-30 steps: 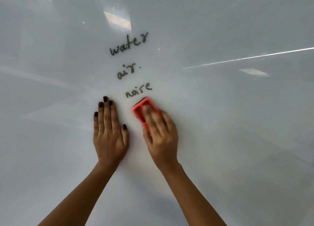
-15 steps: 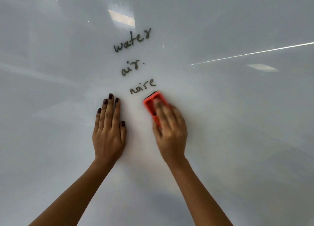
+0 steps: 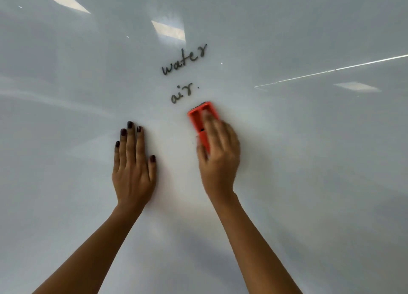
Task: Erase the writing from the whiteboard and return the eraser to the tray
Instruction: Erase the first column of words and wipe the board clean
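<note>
Presently, the whiteboard (image 3: 309, 183) fills the view, bearing two handwritten words: "water" (image 3: 185, 59) and, below it, "air." (image 3: 184, 93). The right hand (image 3: 218, 157) holds the orange eraser (image 3: 202, 122) flat against the board, fingers laid over its back and the thumb pinching its left edge; the hand is motion-blurred. The eraser's far end sits just below and right of "air.", not touching the letters. The left hand (image 3: 132, 161) lies flat on the board, left of the eraser and apart from it, fingers extended and pressed together, nails dark. Ceiling light reflections (image 3: 169, 30) show on the glossy surface.
</note>
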`<state>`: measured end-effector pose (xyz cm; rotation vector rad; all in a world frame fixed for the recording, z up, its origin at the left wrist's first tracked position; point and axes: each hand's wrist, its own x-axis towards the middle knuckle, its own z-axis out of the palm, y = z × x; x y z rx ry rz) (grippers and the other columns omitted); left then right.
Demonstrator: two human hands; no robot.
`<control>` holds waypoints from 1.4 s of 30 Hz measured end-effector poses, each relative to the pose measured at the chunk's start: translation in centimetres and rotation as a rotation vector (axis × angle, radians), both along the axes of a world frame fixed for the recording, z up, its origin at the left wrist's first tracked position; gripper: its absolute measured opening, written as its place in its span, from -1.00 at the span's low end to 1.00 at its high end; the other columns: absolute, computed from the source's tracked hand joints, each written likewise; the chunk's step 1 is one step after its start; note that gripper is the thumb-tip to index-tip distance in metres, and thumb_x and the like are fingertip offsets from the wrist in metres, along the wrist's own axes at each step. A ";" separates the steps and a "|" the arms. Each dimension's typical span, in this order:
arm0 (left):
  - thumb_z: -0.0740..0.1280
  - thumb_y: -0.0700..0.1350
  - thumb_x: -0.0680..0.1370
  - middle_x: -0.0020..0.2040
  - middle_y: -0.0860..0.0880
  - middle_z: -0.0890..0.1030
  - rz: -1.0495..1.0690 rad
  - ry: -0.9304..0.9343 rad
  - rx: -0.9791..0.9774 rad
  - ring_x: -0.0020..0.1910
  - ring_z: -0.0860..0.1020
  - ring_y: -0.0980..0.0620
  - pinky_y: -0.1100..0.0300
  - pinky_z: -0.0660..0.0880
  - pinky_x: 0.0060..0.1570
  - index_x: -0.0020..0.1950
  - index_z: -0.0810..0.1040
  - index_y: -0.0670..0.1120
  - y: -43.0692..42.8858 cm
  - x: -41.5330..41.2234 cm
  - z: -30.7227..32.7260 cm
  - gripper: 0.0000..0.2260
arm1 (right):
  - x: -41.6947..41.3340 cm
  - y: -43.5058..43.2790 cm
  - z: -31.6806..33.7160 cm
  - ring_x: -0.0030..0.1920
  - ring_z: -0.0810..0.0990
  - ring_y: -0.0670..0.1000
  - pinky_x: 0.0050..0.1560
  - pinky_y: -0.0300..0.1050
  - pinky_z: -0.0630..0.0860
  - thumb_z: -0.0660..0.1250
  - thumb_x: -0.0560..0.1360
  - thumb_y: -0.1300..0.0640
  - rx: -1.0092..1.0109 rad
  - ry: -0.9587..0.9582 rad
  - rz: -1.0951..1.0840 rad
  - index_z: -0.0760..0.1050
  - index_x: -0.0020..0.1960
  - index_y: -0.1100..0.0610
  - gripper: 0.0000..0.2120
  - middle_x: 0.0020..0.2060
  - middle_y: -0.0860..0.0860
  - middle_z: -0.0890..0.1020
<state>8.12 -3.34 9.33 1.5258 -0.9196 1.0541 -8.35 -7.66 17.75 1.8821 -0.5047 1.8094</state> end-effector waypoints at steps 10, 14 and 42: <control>0.02 -0.05 0.66 0.63 -0.09 0.01 0.013 -0.021 0.021 0.62 -0.02 -0.03 0.05 -0.05 0.59 0.62 0.01 -0.17 0.2 0.4 -0.6 -0.45 | -0.2 -0.1 -1.7 0.20 0.58 0.16 0.26 0.01 0.51 0.40 0.54 0.17 -0.077 0.074 -0.031 0.49 0.36 0.14 -0.60 0.30 0.03 0.57; 0.02 -0.05 0.66 0.62 -0.09 0.00 0.001 -0.014 0.025 0.62 -0.04 -0.02 0.03 -0.04 0.59 0.62 0.01 -0.18 0.3 0.3 -0.8 -0.45 | -0.4 -0.3 2.2 0.23 0.52 0.17 0.32 -0.05 0.39 0.40 0.54 0.18 0.089 -0.211 -0.012 0.44 0.39 0.19 -0.56 0.32 0.06 0.54; 0.01 0.01 0.68 0.63 -0.07 -0.01 0.033 0.001 0.112 0.62 -0.05 -0.02 0.02 -0.04 0.59 0.63 -0.01 -0.14 0.9 0.4 -1.3 -0.46 | 3.0 2.5 4.5 0.19 0.55 0.18 0.27 0.06 0.48 0.40 0.53 0.20 -0.039 0.124 0.084 0.46 0.38 0.16 -0.57 0.29 0.07 0.57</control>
